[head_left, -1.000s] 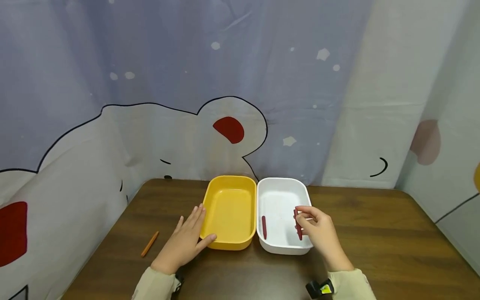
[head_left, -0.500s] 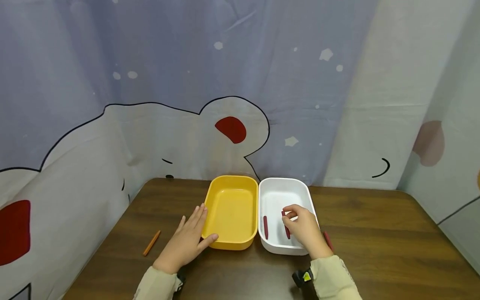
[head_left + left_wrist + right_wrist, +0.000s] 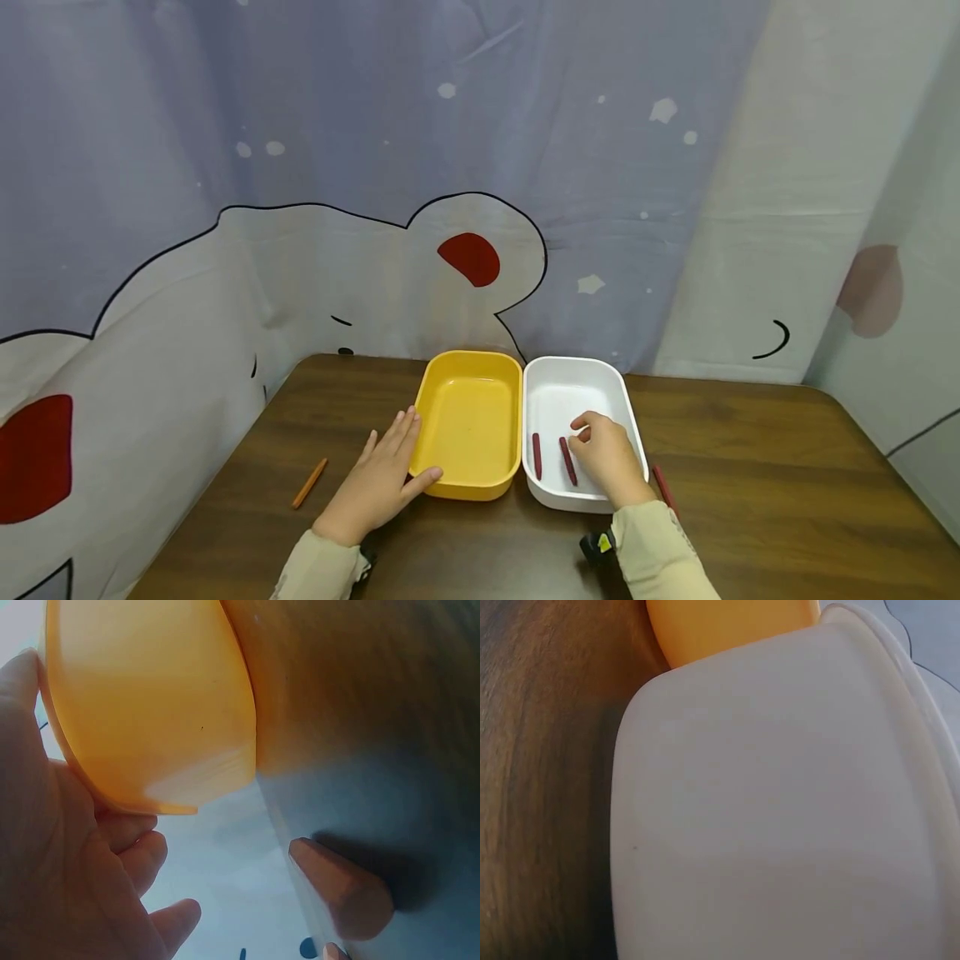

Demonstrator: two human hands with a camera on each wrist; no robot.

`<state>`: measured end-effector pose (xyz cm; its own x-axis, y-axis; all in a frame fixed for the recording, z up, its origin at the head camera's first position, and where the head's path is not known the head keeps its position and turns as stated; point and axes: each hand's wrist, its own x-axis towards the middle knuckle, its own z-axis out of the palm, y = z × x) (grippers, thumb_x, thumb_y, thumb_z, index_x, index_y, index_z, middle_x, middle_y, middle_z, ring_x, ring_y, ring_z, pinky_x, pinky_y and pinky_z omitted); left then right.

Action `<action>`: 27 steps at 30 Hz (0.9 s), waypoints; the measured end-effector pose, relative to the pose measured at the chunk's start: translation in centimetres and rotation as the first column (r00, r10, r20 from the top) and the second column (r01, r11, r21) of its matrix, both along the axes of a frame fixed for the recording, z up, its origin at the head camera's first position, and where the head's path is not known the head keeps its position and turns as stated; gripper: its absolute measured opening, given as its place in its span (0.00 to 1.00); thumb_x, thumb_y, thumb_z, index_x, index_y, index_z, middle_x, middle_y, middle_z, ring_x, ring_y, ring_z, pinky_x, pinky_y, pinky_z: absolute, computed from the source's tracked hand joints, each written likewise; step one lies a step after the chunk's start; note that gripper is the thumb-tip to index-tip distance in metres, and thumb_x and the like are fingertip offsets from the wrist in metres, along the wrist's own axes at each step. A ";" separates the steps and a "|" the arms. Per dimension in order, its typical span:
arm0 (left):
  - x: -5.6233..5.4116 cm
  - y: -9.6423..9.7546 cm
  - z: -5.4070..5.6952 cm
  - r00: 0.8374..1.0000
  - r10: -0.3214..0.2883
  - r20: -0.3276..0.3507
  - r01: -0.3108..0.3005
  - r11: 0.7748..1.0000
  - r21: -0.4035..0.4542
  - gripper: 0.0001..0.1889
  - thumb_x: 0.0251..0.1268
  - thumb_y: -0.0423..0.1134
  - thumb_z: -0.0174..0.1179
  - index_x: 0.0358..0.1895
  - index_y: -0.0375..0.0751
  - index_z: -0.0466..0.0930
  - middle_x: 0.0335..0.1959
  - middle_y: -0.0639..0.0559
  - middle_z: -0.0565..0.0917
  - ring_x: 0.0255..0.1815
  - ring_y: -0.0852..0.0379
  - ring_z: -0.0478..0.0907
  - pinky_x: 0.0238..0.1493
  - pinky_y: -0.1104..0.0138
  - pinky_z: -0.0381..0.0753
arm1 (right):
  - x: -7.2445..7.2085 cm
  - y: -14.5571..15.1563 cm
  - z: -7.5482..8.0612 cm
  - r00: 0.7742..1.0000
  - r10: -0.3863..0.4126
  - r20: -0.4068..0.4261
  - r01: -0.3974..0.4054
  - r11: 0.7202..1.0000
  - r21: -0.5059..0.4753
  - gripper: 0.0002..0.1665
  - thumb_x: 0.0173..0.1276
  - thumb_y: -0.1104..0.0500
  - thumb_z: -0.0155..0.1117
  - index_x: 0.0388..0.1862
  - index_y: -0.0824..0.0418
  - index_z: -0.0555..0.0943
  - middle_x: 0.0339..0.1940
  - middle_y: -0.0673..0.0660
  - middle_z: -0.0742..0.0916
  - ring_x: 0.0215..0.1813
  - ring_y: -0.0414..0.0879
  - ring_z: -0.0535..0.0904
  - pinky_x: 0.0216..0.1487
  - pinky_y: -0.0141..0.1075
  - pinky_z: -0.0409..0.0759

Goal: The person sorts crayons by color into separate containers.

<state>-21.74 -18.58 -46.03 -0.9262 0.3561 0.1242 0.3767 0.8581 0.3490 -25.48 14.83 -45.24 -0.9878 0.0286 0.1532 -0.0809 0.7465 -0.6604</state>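
In the head view, two dark red crayons lie in the white tray (image 3: 583, 388), one at its left side and one crayon (image 3: 568, 461) nearer its middle. My right hand (image 3: 606, 457) hovers over the tray just right of that second crayon, thumb and fingers loosely bent with nothing visible between them. My left hand (image 3: 378, 482) rests against the yellow tray (image 3: 469, 492), fingers fairly straight along its left edge and thumb at the front rim. The left wrist view shows these fingers touching the tray wall. The right wrist view holds only tray walls and table; the right hand is out of it.
An orange crayon (image 3: 310, 483) lies on the wooden table (image 3: 480, 550) left of my left hand. Another red crayon (image 3: 664, 489) lies right of the white tray, partly behind my right wrist. The trays stand side by side before a printed curtain (image 3: 585, 167).
My right hand moved left over the white tray with a red crayon, and has let go of it. The crayon now lies on the tray floor. The left hand stayed at the yellow tray.
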 end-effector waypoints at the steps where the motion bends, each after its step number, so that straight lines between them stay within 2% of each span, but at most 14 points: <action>1: 0.0 0.0 0.0 1.000 0.000 0.002 0.000 1.000 -0.001 0.47 0.75 0.67 0.46 0.81 0.33 0.48 0.83 0.41 0.47 0.83 0.44 0.43 0.76 0.37 0.44 | 0.0 0.1 0.0 1.000 -0.002 -0.004 0.002 1.000 0.004 0.09 0.59 0.67 0.64 0.39 0.67 0.84 0.28 0.56 0.87 0.33 0.51 0.83 0.36 0.45 0.79; 5: 0.0 0.0 -0.1 1.000 0.000 -0.003 0.000 1.000 -0.004 0.47 0.75 0.67 0.47 0.81 0.33 0.48 0.83 0.41 0.47 0.83 0.44 0.43 0.76 0.37 0.44 | 0.4 0.3 0.5 0.999 0.007 -0.041 -0.006 1.000 0.017 0.08 0.59 0.67 0.64 0.38 0.66 0.84 0.29 0.56 0.87 0.35 0.53 0.83 0.39 0.48 0.79; 12: 0.0 0.0 -0.1 1.000 -0.001 -0.006 0.001 1.000 0.000 0.47 0.75 0.67 0.47 0.81 0.32 0.48 0.82 0.40 0.48 0.83 0.44 0.43 0.76 0.37 0.44 | 1.8 1.0 2.1 0.993 0.026 -0.113 -0.028 1.000 -0.012 0.08 0.61 0.67 0.64 0.38 0.66 0.85 0.30 0.57 0.88 0.31 0.50 0.83 0.37 0.45 0.80; 20: -0.1 0.0 -0.1 1.000 -0.001 -0.007 0.001 1.000 -0.006 0.47 0.75 0.67 0.46 0.81 0.33 0.48 0.83 0.41 0.47 0.83 0.43 0.44 0.76 0.37 0.44 | 3.6 2.8 4.1 0.990 0.032 -0.136 -0.039 0.998 -0.049 0.10 0.64 0.67 0.64 0.43 0.67 0.85 0.34 0.58 0.89 0.34 0.52 0.86 0.38 0.43 0.82; 27: 0.0 0.0 0.0 1.000 0.003 -0.002 -0.003 1.000 -0.006 0.47 0.75 0.67 0.47 0.81 0.33 0.49 0.82 0.41 0.47 0.83 0.44 0.44 0.76 0.37 0.45 | 4.6 5.0 4.7 0.985 -0.013 -0.175 0.011 1.000 -0.014 0.10 0.66 0.67 0.65 0.46 0.68 0.85 0.36 0.60 0.89 0.38 0.53 0.87 0.42 0.45 0.84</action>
